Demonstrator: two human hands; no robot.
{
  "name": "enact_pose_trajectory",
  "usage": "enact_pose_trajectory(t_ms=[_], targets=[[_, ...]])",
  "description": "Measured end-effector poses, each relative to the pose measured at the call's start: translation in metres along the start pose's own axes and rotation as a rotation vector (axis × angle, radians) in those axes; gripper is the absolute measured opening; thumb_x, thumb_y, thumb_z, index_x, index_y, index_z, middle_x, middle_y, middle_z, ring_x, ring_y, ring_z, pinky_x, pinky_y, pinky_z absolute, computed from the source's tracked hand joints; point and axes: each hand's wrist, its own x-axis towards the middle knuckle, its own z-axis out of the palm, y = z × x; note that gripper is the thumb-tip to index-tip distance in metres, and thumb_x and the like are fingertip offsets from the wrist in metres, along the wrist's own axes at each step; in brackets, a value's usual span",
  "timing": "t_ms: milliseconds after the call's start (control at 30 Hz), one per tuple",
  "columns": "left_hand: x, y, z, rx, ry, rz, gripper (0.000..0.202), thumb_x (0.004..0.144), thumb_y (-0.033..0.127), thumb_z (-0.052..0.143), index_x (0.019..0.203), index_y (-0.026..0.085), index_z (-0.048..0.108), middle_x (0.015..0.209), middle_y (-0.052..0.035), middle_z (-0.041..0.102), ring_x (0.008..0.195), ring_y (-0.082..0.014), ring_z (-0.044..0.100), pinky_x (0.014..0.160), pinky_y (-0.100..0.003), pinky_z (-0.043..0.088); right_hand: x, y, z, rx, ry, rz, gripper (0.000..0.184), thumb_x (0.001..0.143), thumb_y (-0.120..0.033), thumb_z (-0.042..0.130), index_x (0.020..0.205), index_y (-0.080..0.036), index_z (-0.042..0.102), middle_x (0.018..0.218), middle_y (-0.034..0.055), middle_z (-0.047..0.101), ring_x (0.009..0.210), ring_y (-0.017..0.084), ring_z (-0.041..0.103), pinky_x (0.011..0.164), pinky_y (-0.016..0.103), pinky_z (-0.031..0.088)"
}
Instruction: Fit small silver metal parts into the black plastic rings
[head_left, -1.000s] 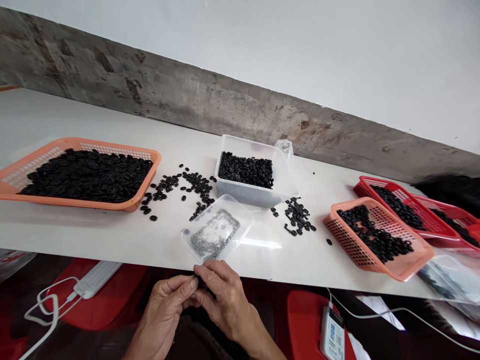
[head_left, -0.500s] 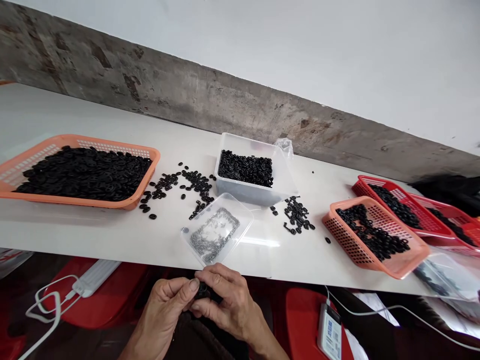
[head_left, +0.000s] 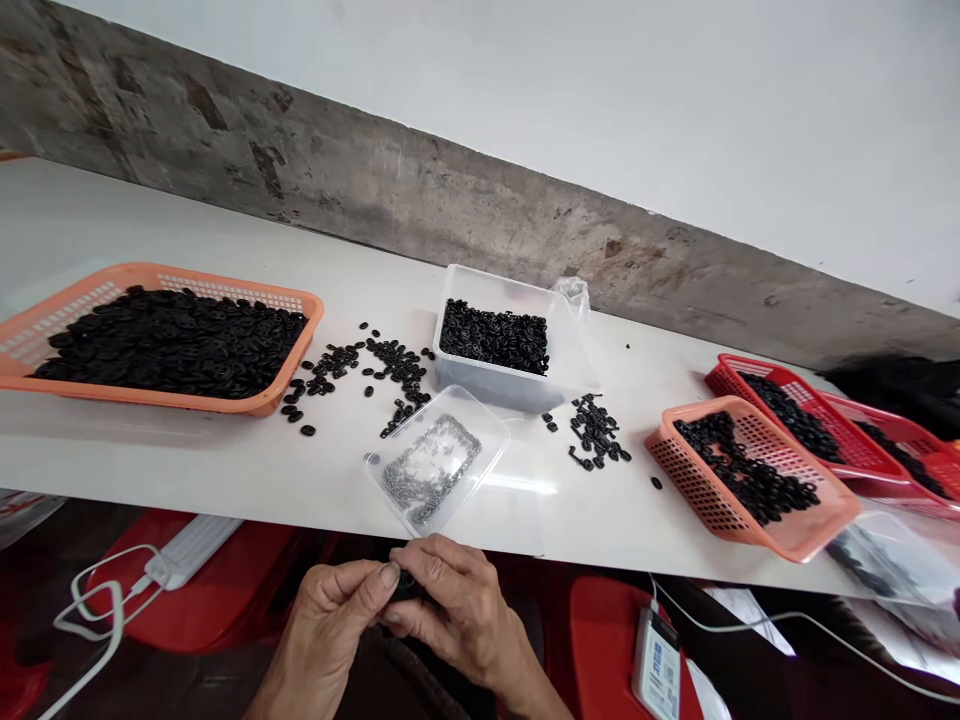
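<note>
Just off the table's front edge, my left hand (head_left: 334, 620) and my right hand (head_left: 457, 610) meet around a small black plastic part (head_left: 406, 584). The left thumb and index finger pinch its left side, while the right fingers curl over it from the other side and cover much of it. Right in front of my hands lies a clear shallow tray (head_left: 433, 462) with tiny silvery metal pieces. Behind that tray, a clear plastic box (head_left: 487, 380) contains many small black parts. Loose black oval pieces (head_left: 397, 365) are scattered left of the box, and more black parts (head_left: 598, 432) lie to its right.
A large orange basket (head_left: 277, 402) full of black ovals stands left on the white table (head_left: 225, 470). On the right are a smaller orange basket (head_left: 814, 535) and red baskets (head_left: 874, 462) with black parts. Red stools (head_left: 600, 640) below bear white power banks (head_left: 660, 660) with cables.
Both hands stay at the same spot with the black part between them; the fingers have shifted only slightly. The whole view has moved a little.
</note>
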Motion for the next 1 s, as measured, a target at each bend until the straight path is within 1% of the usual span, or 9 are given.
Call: enact_pose_trajectory(t_ms=[100,267,400,533,733,867,1000], targets=[[0.0,0.0003,-0.0003,0.0,0.005,0.005,0.036,0.076,0.039,0.068,0.05,0.014,0.065,0.049,0.0007,0.047,0.054,-0.0134,0.038,0.054,-0.027,0.036,-0.0009,0.0002,0.0014,-0.001,0.012,0.001,0.034,0.09,-0.03,0.06,0.118,-0.012,0.055,0.086,0.0106,0.065,0.072,0.018,0.062,0.067,0.027,0.054],[-0.0001,-0.001,-0.0023,-0.028,-0.038,0.006,0.035,0.079,0.035,0.065,0.051,0.015,0.065,0.051,0.0006,0.049,0.055,-0.0134,0.04,0.055,-0.026,0.036,-0.0017,-0.0014,0.0021,-0.018,-0.009,0.012,0.031,0.09,-0.03,0.059,0.116,-0.013,0.056,0.086,0.0101,0.066,0.073,0.018,0.062,0.068,0.027,0.054],[-0.0004,-0.0019,-0.0036,-0.036,-0.039,0.004,0.034,0.08,0.033,0.065,0.052,0.015,0.063,0.052,0.0006,0.049,0.057,-0.0141,0.041,0.056,-0.026,0.037,-0.0014,-0.0036,0.0019,-0.039,-0.011,0.023,0.032,0.09,-0.031,0.06,0.115,-0.012,0.057,0.088,0.0108,0.066,0.076,0.019,0.063,0.07,0.027,0.054],[-0.0018,-0.0018,-0.0043,-0.018,-0.031,0.008,0.034,0.081,0.034,0.064,0.052,0.015,0.064,0.052,0.0003,0.049,0.057,-0.0145,0.041,0.056,-0.026,0.038,0.0003,-0.0051,0.0018,-0.04,0.0,0.01,0.028,0.091,-0.03,0.057,0.112,-0.011,0.058,0.087,0.0109,0.067,0.075,0.018,0.063,0.07,0.027,0.054],[-0.0011,-0.0033,-0.0054,-0.013,-0.061,0.012,0.034,0.084,0.032,0.061,0.054,0.016,0.064,0.054,0.0005,0.05,0.059,-0.0144,0.042,0.058,-0.026,0.038,0.0021,-0.0074,0.0008,-0.036,0.002,0.008,0.027,0.093,-0.031,0.054,0.111,-0.011,0.059,0.085,0.0102,0.067,0.075,0.018,0.063,0.071,0.027,0.054],[-0.0001,-0.0044,-0.006,-0.01,-0.077,0.019,0.035,0.085,0.033,0.059,0.055,0.016,0.063,0.056,0.0007,0.05,0.06,-0.0144,0.042,0.059,-0.026,0.038,0.0022,-0.007,0.001,-0.044,0.002,0.002,0.026,0.094,-0.032,0.051,0.11,-0.013,0.058,0.085,0.0097,0.066,0.074,0.018,0.063,0.069,0.026,0.054],[-0.0022,-0.0054,-0.008,-0.001,-0.093,0.029,0.035,0.085,0.032,0.059,0.054,0.016,0.062,0.056,0.001,0.049,0.06,-0.0144,0.041,0.06,-0.027,0.038,0.0029,-0.0055,0.0021,-0.045,0.025,-0.031,0.023,0.094,-0.03,0.053,0.108,-0.012,0.058,0.082,0.0089,0.066,0.071,0.017,0.062,0.066,0.025,0.053]])
